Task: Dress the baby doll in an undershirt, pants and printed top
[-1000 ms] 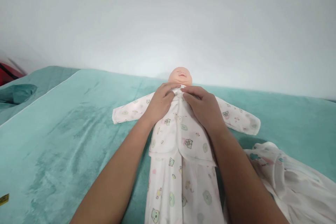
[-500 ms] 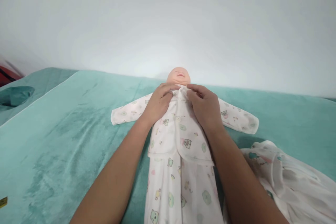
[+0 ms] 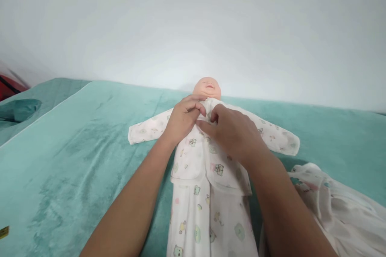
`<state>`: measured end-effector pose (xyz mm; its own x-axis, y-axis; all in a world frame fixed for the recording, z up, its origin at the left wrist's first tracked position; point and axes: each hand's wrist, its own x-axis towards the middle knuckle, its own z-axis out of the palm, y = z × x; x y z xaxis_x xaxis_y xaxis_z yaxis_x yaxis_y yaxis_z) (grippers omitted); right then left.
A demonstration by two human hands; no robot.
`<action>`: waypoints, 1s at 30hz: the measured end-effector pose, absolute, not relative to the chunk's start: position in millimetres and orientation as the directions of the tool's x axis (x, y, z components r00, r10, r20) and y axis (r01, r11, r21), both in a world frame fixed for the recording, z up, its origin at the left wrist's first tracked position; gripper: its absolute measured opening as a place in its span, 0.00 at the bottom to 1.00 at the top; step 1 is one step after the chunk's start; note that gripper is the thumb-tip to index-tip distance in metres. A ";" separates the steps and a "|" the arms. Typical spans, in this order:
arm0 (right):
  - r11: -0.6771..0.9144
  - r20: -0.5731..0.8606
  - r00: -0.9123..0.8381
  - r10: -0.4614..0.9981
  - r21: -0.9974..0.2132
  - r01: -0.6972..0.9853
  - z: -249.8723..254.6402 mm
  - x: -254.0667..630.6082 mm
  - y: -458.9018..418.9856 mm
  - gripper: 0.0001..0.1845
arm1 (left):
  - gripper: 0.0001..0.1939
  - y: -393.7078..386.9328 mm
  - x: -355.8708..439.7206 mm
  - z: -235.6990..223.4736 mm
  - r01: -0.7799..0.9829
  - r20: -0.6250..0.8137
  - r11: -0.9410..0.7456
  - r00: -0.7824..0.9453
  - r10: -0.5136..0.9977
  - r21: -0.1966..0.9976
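Observation:
A baby doll [image 3: 207, 86] lies on its back on a teal towel [image 3: 75, 152], dressed in a white printed shirt [image 3: 196, 156] and matching trousers [image 3: 211, 221]. Its sleeves spread out to both sides. My left hand [image 3: 182, 120] pinches the shirt's front edge just under the doll's chin. My right hand [image 3: 232, 130] meets it from the right, its fingers curled on the same collar fabric at the top of the chest. Both forearms reach up over the doll's body.
A loose heap of white printed cloth [image 3: 337, 209] lies at the lower right on the towel. A white wall rises behind the doll. A dark teal bundle [image 3: 18, 108] and something red [image 3: 9, 86] sit at the far left edge.
My right hand has shifted left and turned, its fingers curling onto the collar where they lay flatter on the chest. My left hand's fingers have tightened on the shirt edge.

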<state>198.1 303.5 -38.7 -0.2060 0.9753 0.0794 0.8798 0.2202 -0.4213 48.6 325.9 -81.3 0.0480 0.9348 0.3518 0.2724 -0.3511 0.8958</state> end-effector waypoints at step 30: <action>0.107 -0.038 -0.278 0.960 -0.865 0.490 -45.8 222.6 326.3 0.12 | 0.14 327.3 50.3 -83.4 0.167 0.373 -0.389 0.116 0.920 0.906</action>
